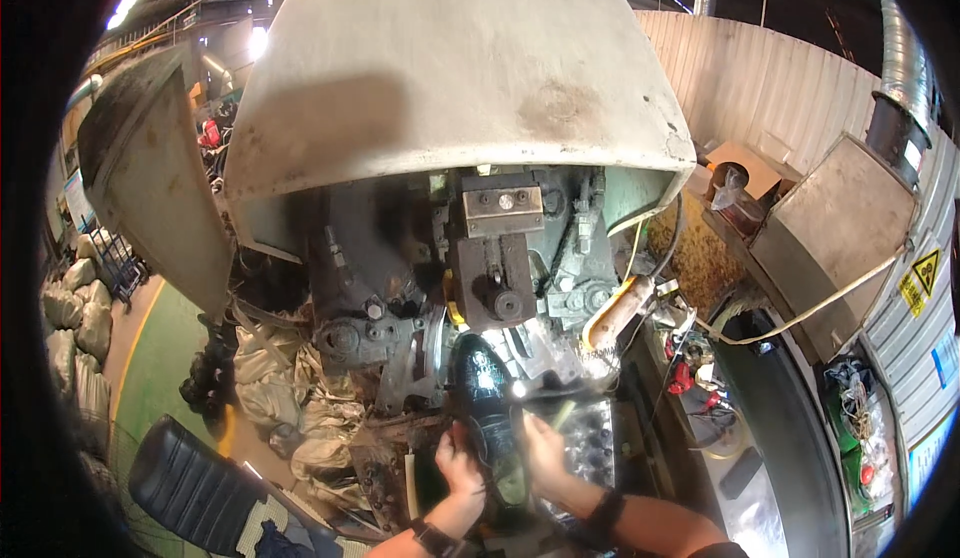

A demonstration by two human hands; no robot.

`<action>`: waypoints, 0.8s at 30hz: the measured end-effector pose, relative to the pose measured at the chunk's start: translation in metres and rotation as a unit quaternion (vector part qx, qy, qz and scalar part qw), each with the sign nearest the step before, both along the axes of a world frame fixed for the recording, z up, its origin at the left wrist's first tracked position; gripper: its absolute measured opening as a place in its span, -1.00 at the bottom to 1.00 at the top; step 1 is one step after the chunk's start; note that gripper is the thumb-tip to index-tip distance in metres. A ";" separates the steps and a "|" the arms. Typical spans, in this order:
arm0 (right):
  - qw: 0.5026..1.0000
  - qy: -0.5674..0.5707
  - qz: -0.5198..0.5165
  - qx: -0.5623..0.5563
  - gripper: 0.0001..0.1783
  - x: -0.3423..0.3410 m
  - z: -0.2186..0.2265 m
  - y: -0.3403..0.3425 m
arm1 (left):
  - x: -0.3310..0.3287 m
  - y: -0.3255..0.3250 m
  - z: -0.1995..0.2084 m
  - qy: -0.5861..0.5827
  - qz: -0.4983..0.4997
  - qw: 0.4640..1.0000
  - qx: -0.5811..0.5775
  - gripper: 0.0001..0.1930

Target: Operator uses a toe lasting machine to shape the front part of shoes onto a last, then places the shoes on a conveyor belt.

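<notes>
A glossy black shoe [482, 388] points its toe away from me, up toward the machine [500, 278]. My left hand [461, 466] is closed on the shoe's left side near the heel. Opposite it, my right hand [544, 458] grips the right side. The shoe's opening faces me, with a pale greenish patch inside at the heel end. Metal jaws and plates of the machine lie just beyond the toe. Parts of my fingers are hidden by the shoe.
Overhead hangs a large pale hood [460, 78]. A lit work lamp [615, 318] sits right of the shoe, close to the jaws. Cloth sacks [280, 398] and a black padded seat [195, 478] are at left. Along the right runs a dark conveyor belt [775, 408].
</notes>
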State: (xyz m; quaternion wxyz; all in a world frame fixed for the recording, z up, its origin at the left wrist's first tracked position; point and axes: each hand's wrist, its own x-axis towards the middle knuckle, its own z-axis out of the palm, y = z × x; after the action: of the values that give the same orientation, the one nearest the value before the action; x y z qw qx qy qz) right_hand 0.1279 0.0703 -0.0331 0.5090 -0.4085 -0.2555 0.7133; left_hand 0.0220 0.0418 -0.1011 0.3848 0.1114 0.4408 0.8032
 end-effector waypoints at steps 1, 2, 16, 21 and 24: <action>0.999 -0.039 0.029 0.001 -0.67 0.002 -0.005 0.000 | -0.003 -0.001 -0.011 0.028 0.004 1.000 -0.004 -0.70; 0.996 -0.076 0.053 0.005 -0.63 0.004 -0.009 0.005 | -0.005 0.002 -0.014 0.029 0.003 1.000 -0.002 -0.70; 0.985 0.053 0.151 -0.071 -0.34 0.004 -0.061 0.010 | 0.019 -0.006 0.019 0.120 -0.083 0.987 -0.072 -0.47; 0.994 0.036 0.096 -0.027 -0.33 0.002 -0.059 -0.002 | 0.025 -0.015 0.015 0.162 -0.068 0.984 -0.040 -0.49; 0.998 -0.013 0.044 -0.043 -0.34 0.003 -0.046 -0.008 | 0.026 -0.015 0.028 -0.031 -0.118 0.992 0.043 -0.50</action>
State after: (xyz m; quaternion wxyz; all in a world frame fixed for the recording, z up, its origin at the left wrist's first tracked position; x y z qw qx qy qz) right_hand 0.1305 0.0625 -0.0790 0.4559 -0.4280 -0.2489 0.7396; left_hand 0.0483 0.0272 -0.0736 0.4853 0.1543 0.3779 0.7732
